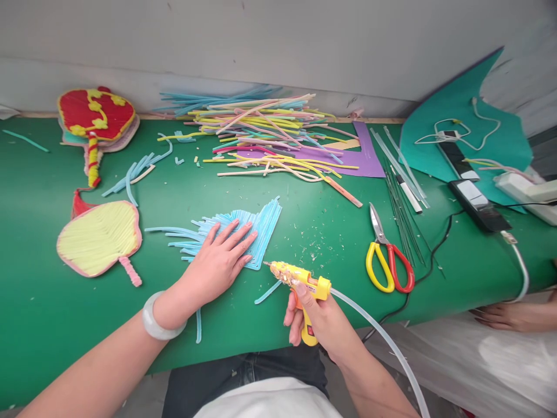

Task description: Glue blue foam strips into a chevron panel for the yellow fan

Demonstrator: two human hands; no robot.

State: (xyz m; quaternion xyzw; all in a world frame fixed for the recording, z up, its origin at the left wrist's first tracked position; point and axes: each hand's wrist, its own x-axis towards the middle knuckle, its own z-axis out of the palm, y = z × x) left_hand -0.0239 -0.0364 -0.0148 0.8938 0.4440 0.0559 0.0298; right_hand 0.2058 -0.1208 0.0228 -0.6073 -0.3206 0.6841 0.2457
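My left hand (224, 255) lies flat, fingers stretched out, on a fan-shaped piece of light blue pipe cleaners (264, 223). Long loose ends of the piece stick out to the left. In my right hand (319, 316) is a yellow hot glue gun (300, 276), its nozzle pointing left at the lower right corner of the blue piece. A clear glue stick (383, 337) trails from the back of the gun. Two short blue pipe cleaners lie near the table's front, one just below the nozzle (267, 292), another beside my left wrist (199, 326).
Scissors (383, 255) with yellow and red handles lie right of the glue gun. A pile of coloured pipe cleaners (261, 128) stretches along the back. Finished fans (99, 238) lie at left. Phones (478, 203), cables and thin wires are at right, near another person's hand (517, 315).
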